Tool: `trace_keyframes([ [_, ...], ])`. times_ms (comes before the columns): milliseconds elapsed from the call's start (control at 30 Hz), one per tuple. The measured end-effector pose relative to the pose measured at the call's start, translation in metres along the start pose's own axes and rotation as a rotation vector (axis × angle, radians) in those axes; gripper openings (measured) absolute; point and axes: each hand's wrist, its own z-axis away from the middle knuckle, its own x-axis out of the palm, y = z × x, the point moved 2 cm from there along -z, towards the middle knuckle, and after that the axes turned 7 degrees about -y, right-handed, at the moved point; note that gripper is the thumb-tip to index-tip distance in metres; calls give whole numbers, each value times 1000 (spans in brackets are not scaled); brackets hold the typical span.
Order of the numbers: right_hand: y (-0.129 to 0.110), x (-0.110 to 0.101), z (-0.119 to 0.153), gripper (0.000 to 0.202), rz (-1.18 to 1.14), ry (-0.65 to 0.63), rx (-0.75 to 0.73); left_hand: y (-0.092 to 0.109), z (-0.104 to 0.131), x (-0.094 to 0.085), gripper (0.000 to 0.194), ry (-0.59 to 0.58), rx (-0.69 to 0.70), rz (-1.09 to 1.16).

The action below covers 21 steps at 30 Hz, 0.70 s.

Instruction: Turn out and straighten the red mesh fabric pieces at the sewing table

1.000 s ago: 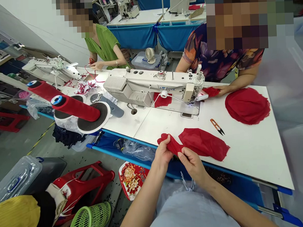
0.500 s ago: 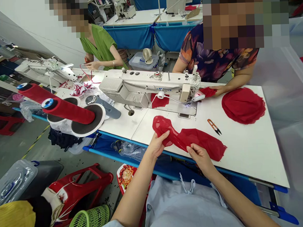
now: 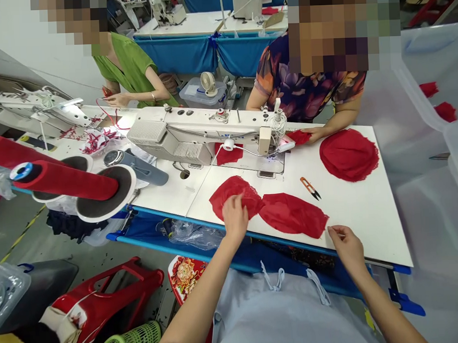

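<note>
Left of the sewing machine (image 3: 192,124) stand a red thread cone (image 3: 69,181) and a grey-blue flask (image 3: 148,168), crowding that side. On the machine's near side, the left red cloth (image 3: 232,185), gathered between both hands a moment ago, now lies spread on the worktop (image 3: 369,216), which probably bears its weight. The left hand (image 3: 236,216) rests on it, fingers bent; whether they pinch, I cannot tell. Farther right on the machine's near side lie another red cloth (image 3: 294,214) and orange-handled snips (image 3: 308,185), a possible snag. The right hand (image 3: 348,245) is beside that cloth's end, its grip unclear. Right of the machine sits a round red pile (image 3: 348,155).
</note>
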Motion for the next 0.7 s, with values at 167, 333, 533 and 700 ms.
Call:
trace_keyframes([
  [167, -11, 17, 5, 32, 325, -69, -62, 37, -15, 32, 29, -178, 55, -175],
  [333, -13, 22, 7, 20, 399, -96, -125, 51, -33, 41, 10, -232, 103, -97],
  [533, -13, 20, 8, 17, 461, -93, -166, 57, -36, 45, 20, -193, -52, 316],
  [700, -22, 18, 7, 20, 434, -100, -244, 69, -29, 51, 20, -309, -67, 586],
])
